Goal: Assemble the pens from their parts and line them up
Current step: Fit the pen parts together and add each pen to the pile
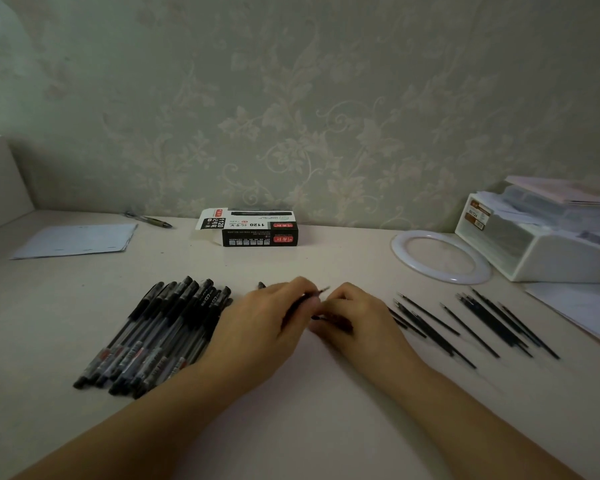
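Several assembled black-capped pens (160, 332) lie side by side in a slanted row at the left of the table. Loose black refills (465, 323) are spread out at the right. My left hand (267, 320) and my right hand (355, 315) meet at the table's middle, both curled around one pen part (321, 291), whose thin tip sticks up between them. A dark cap end (261, 285) shows behind my left hand. Motion blur hides exactly how the fingers grip.
A black and white pen box (257, 230) stands open at the back by the wall. A white ring (440, 256) and a white paper tray (541, 244) sit back right. Paper sheets (77, 240) and a green pen (153, 220) lie back left.
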Demonstrator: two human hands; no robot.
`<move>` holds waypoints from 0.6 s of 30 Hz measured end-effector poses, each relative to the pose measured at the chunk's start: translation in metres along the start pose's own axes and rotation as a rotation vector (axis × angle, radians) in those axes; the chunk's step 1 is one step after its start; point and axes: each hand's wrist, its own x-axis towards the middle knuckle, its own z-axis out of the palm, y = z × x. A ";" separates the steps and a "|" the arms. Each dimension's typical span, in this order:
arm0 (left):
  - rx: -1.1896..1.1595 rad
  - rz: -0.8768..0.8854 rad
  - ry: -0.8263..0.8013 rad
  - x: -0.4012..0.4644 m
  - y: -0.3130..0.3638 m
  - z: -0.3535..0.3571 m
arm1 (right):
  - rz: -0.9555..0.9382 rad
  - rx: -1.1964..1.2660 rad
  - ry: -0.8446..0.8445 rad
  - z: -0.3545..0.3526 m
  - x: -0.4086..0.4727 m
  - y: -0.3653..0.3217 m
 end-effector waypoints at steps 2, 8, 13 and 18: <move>0.078 -0.005 -0.045 -0.002 -0.001 0.001 | 0.027 0.011 0.012 -0.001 0.001 0.000; 0.227 -0.025 -0.098 -0.001 -0.006 -0.001 | 0.087 -0.017 0.015 -0.001 0.002 0.002; 0.159 -0.090 -0.020 0.003 -0.005 -0.005 | 0.064 0.125 0.212 -0.004 0.002 -0.005; -0.084 -0.126 0.013 0.005 -0.004 -0.001 | 0.236 0.874 0.102 -0.005 0.004 -0.018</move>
